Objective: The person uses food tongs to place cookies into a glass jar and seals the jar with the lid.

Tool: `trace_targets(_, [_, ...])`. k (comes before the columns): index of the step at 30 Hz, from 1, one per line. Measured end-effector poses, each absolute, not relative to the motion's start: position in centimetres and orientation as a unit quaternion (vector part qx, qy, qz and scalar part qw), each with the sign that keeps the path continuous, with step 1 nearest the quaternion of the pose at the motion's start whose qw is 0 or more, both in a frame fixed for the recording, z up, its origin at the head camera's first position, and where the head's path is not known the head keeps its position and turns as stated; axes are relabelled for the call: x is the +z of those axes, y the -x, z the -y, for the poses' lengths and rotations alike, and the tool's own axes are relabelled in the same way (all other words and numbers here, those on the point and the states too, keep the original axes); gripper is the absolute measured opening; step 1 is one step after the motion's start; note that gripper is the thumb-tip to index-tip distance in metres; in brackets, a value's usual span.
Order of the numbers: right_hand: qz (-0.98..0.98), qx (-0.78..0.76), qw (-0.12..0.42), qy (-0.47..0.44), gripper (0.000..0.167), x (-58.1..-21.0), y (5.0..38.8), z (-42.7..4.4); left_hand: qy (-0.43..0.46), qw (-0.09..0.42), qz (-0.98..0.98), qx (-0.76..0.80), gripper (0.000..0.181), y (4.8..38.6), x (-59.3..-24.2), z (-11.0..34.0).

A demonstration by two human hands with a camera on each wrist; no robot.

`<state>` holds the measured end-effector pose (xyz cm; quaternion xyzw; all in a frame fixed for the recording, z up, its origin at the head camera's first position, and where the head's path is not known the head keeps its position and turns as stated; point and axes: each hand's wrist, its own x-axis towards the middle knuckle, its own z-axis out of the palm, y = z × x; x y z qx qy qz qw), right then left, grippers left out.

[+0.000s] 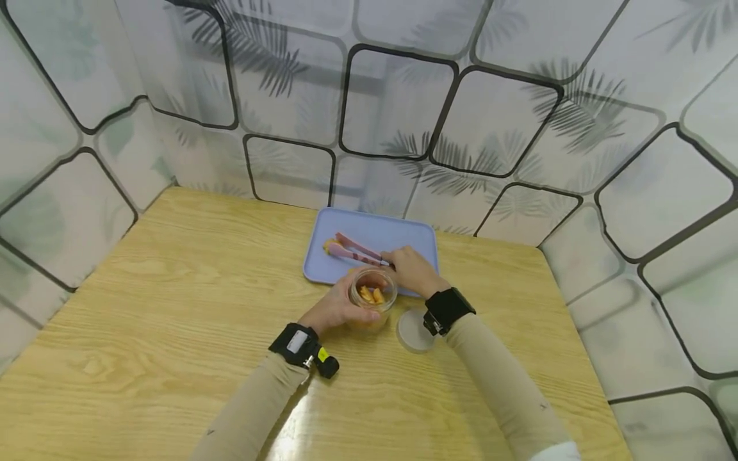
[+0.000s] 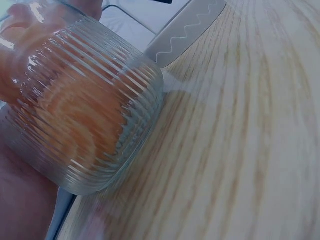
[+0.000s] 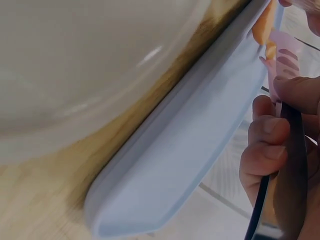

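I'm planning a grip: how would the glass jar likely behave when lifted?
The jar is probably stiff and fragile, looking like clear glass. Its ribbed sides may resist slipping. Uncovered, it could spill the orange pieces if tipped.

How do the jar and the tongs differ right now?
The jar is clear, ribbed glass; the tongs are pink with dark handles. The jar is wide and round; the tongs are long and slim. The left hand grips the jar, the right hand the tongs. Both are held, with orange pieces in or beside them.
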<state>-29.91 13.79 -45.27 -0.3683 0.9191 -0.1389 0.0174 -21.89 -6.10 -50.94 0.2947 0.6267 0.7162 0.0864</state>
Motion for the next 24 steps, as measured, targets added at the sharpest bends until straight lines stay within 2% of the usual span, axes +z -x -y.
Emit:
trace_targets(10, [-0.907,-0.186,0.008,0.378,0.027,-44.8,28.9,-16.4,-0.294,0.089,-0.621,0.721,0.078,21.9,-51.0,6.0])
trace_targets(17, [-0.906,-0.225,0.016,0.358,0.020,-43.5,27.3,-18.5,-0.292,0.085,-0.626,0.718,0.076,21.9,-50.9,5.9])
trace_targets(24, [-0.903,-0.280,0.019,0.327,0.034,-41.8,24.5,-21.1,-0.290,0.095,-0.621,0.722,0.079,21.9,-50.9,6.0])
